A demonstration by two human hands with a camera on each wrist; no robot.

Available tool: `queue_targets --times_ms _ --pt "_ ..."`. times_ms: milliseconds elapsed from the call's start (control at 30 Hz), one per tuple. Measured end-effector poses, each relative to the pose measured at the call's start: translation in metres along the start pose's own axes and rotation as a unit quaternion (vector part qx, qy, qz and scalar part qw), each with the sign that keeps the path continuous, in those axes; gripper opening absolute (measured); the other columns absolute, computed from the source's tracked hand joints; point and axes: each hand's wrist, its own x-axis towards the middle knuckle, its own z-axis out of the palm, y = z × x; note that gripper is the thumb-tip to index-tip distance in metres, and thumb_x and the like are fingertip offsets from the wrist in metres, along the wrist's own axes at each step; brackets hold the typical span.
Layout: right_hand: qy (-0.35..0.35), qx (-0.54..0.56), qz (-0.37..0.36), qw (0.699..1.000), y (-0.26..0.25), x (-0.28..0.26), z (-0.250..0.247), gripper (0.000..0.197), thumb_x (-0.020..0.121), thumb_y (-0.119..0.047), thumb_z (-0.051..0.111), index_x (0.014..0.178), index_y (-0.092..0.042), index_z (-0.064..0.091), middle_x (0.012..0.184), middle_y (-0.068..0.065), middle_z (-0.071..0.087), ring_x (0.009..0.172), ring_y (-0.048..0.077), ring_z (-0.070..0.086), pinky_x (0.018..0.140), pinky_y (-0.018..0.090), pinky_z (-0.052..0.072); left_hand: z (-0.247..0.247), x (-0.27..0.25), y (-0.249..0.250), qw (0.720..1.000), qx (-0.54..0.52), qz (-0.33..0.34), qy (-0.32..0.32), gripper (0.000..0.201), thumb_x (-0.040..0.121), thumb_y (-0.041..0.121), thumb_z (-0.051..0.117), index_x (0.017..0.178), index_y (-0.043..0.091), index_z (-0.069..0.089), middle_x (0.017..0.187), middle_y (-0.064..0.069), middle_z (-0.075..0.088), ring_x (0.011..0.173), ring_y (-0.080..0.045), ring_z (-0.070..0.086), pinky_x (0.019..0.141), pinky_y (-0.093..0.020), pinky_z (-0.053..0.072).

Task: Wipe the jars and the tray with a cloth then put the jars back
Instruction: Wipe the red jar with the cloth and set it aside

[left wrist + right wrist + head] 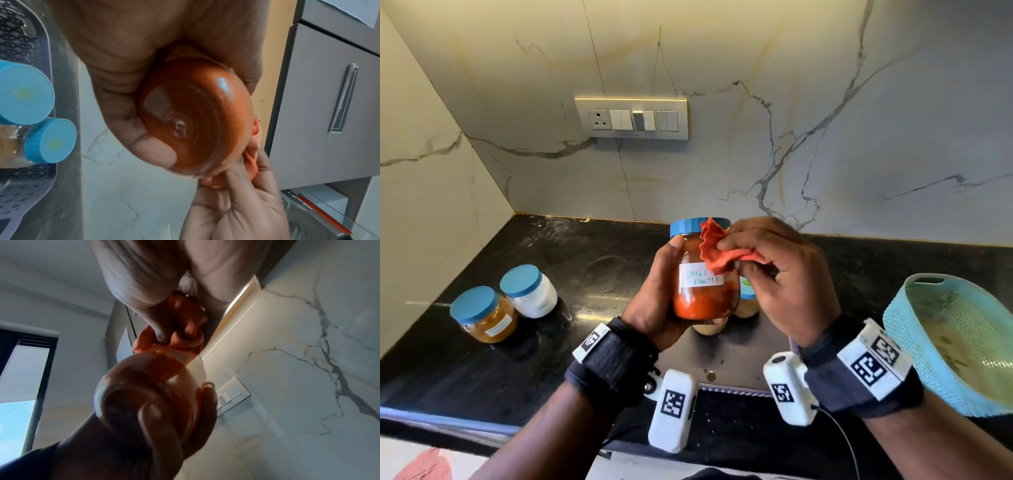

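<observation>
My left hand (664, 291) grips a blue-lidded jar of red chilli powder (702, 298) upright above the counter; its round base (191, 116) fills the left wrist view. My right hand (763, 260) pinches a crumpled orange cloth (714, 251) against the jar's shoulder, just below the lid. The cloth (185, 334) shows bunched in those fingers in the right wrist view. A dark tray (767, 346) lies on the counter under my hands, with two jars (748, 301) partly hidden behind the held one; their blue lids (51, 141) show on the tray's perforated floor (18, 199).
Two blue-lidded jars stand on the black counter at left, one with yellow powder (484, 315), one with white (530, 291). A light blue plastic basket (959, 339) sits tilted at the right. The marble wall carries a switch plate (631, 118).
</observation>
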Motion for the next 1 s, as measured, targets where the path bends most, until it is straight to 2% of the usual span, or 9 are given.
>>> queue_targets --times_ms 200,333,467,533,600,667,733,900,1000 --pt "-0.061 -0.071 -0.113 0.989 -0.011 -0.037 0.005 0.024 0.088 0.007 0.068 0.105 -0.008 0.077 0.114 0.006 0.069 0.104 0.023 0.065 0.092 0.035 0.054 -0.004 0.001 0.004 0.999 -0.044 0.023 0.003 0.063 0.089 0.063 0.046 0.118 0.013 0.071 0.100 -0.014 0.071 0.086 -0.024 0.070 0.074 -0.038 0.059" --pt "-0.001 -0.017 -0.072 0.997 -0.005 -0.013 0.001 0.023 0.087 0.007 0.063 0.101 -0.006 0.076 0.110 0.004 0.068 0.105 0.018 0.065 0.094 0.032 0.052 -0.001 -0.002 0.005 1.000 -0.017 0.014 0.000 0.063 0.087 0.066 0.041 0.113 0.020 0.075 0.099 -0.012 0.073 0.080 -0.025 0.070 0.057 -0.035 0.058" --pt "0.021 0.045 -0.003 0.999 0.004 0.008 0.001 0.024 0.083 0.010 0.072 0.102 -0.005 0.074 0.108 0.005 0.070 0.107 0.016 0.066 0.092 0.037 0.055 0.002 -0.003 0.006 0.999 -0.019 0.021 0.019 0.064 0.080 0.066 0.050 0.122 0.022 0.072 0.117 -0.020 0.069 0.102 -0.037 0.065 0.057 -0.039 0.058" --pt "0.014 0.044 -0.008 0.999 0.000 0.000 0.004 0.025 0.082 0.010 0.073 0.101 -0.006 0.075 0.108 0.005 0.069 0.106 0.018 0.066 0.091 0.035 0.055 0.002 -0.004 0.010 0.999 -0.026 0.030 0.024 0.063 0.081 0.066 0.049 0.118 0.021 0.073 0.109 -0.016 0.072 0.091 -0.031 0.069 0.056 -0.038 0.057" --pt "-0.004 0.033 -0.028 0.999 -0.007 -0.016 0.008 0.024 0.082 0.007 0.071 0.101 -0.007 0.077 0.110 0.005 0.069 0.105 0.020 0.066 0.090 0.034 0.054 -0.002 -0.003 0.013 0.998 -0.036 0.036 0.026 0.071 0.081 0.067 0.050 0.124 0.014 0.069 0.107 -0.017 0.070 0.087 -0.030 0.069 0.064 -0.041 0.059" --pt "-0.028 0.028 -0.060 0.997 -0.011 -0.029 0.012 0.017 0.090 -0.001 0.067 0.101 -0.008 0.078 0.111 0.004 0.069 0.104 0.020 0.066 0.091 0.033 0.053 -0.008 -0.005 0.015 0.997 -0.050 0.040 0.031 0.089 0.072 0.069 0.066 0.137 0.008 0.059 0.118 -0.021 0.063 0.100 -0.032 0.064 0.087 -0.046 0.054" --pt "-0.039 0.021 -0.087 0.995 -0.012 -0.033 0.016 0.016 0.093 -0.006 0.064 0.100 -0.008 0.079 0.110 0.003 0.070 0.103 0.019 0.066 0.092 0.030 0.052 -0.012 -0.006 0.016 0.997 -0.057 0.039 0.040 0.096 0.069 0.069 0.072 0.140 0.007 0.056 0.123 -0.024 0.057 0.105 -0.033 0.060 0.095 -0.046 0.048" --pt "0.004 0.049 -0.037 0.998 -0.003 -0.005 0.020 0.027 0.078 0.013 0.071 0.098 -0.006 0.075 0.108 0.003 0.069 0.104 0.017 0.065 0.090 0.030 0.053 -0.020 -0.006 0.013 0.999 -0.035 0.025 0.029 0.069 0.083 0.069 0.037 0.107 0.020 0.078 0.097 -0.014 0.072 0.079 -0.027 0.070 0.056 -0.037 0.057" --pt "0.024 0.104 0.023 0.994 0.003 0.013 0.025 0.023 0.080 0.012 0.072 0.097 -0.004 0.074 0.104 0.005 0.069 0.104 0.012 0.065 0.092 0.024 0.050 -0.019 -0.009 0.014 0.999 -0.034 0.016 0.020 0.066 0.083 0.068 0.037 0.106 0.022 0.079 0.103 -0.016 0.074 0.085 -0.031 0.073 0.050 -0.037 0.057"
